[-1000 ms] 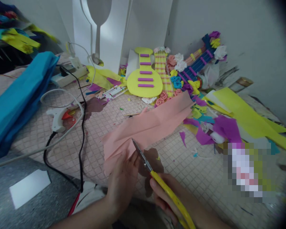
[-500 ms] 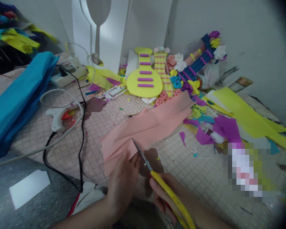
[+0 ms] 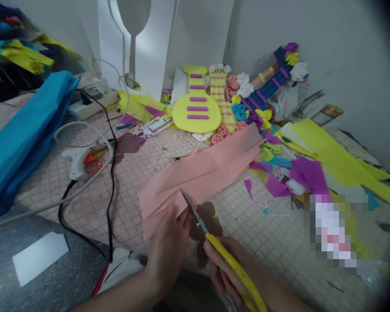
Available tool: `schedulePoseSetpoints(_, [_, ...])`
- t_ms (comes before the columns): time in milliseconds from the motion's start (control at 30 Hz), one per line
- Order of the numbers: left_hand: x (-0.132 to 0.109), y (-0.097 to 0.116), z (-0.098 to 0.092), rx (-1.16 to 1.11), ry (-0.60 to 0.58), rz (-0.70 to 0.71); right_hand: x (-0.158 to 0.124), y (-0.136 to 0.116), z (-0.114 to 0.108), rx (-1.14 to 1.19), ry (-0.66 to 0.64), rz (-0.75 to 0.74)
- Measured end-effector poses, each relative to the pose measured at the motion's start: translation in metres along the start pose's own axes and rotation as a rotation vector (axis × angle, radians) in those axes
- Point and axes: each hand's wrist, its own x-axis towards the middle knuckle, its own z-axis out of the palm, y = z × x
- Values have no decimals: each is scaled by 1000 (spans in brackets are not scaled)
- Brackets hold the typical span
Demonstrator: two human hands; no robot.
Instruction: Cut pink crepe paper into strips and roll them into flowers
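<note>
The pink paper (image 3: 201, 173) lies in a long folded band across the tiled mat (image 3: 273, 234). Its far end reaches towards the wall and its near end is drawn up to us, which we take to be so that the cut edge sits within easy reach.

To our left the blue roll (image 3: 22, 130) is pushed aside, well apart from the band. The yellow foam guitar (image 3: 196, 104) leans at the back by the wall, probably parked there out of the way.

Our left hand (image 3: 167, 249) is closed on the near end of the pink paper. Its fingers pin the layers together (loose layers would likely slide under a blade).

Our right hand (image 3: 227, 268) is clamped around the yellow handles of the scissors (image 3: 214, 247). The blades are nearly together, and their tip touches the paper's edge just beside our left fingertips. We judge they are held at that slant to follow the fold.

The glue gun (image 3: 76, 160) rests on its side near the cables, apart from the paper. Small purple scraps (image 3: 305, 173) litter the mat to our right.
</note>
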Motion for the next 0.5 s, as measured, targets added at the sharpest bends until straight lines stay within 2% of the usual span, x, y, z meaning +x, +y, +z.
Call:
schedulePoseSetpoints(200, [-1,1,1,31,-18,4,-6,-4,1,-3,35,45])
schedulePoseSetpoints(267, [-3,2,7,42,-27,8,-10,-3,0,-28,34,-7])
schedulePoseSetpoints(400, [-7,5,19,77,-18,48,-19,5,-4,-25,-57,-117])
schedulePoseSetpoints(500, [-10,5,20,112,21,84,-25,18,-8,2,-62,-168])
